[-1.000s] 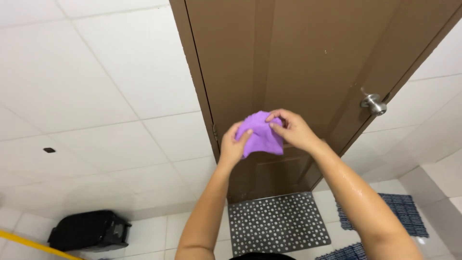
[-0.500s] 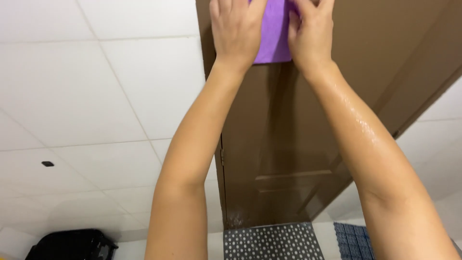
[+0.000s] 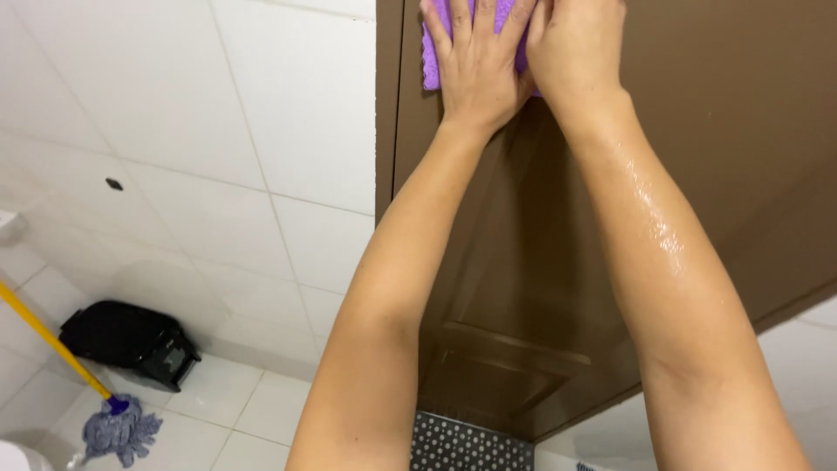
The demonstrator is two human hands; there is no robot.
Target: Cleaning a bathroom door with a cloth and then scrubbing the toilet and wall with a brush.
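Note:
Both my arms reach up along a brown door point(image 3: 697, 201). My left hand point(image 3: 475, 61) lies flat with fingers spread on a purple cloth point(image 3: 431, 52), pressing it against the door near its left edge. My right hand point(image 3: 577, 48) presses on the same cloth just to the right. Most of the cloth is hidden under the hands; its top runs out of the frame. My right forearm looks wet and shiny.
White wall tiles point(image 3: 261, 131) lie left of the door frame. On the floor at lower left stand a black box-like container point(image 3: 131, 340) and a mop with a yellow handle point(image 3: 52, 344) and grey-blue head point(image 3: 118, 432). A dotted dark mat point(image 3: 462, 445) lies at the door's foot.
Both hands lifted the purple cloth from chest height up onto the door and now press it flat; the view has tilted, and the mop has come into sight.

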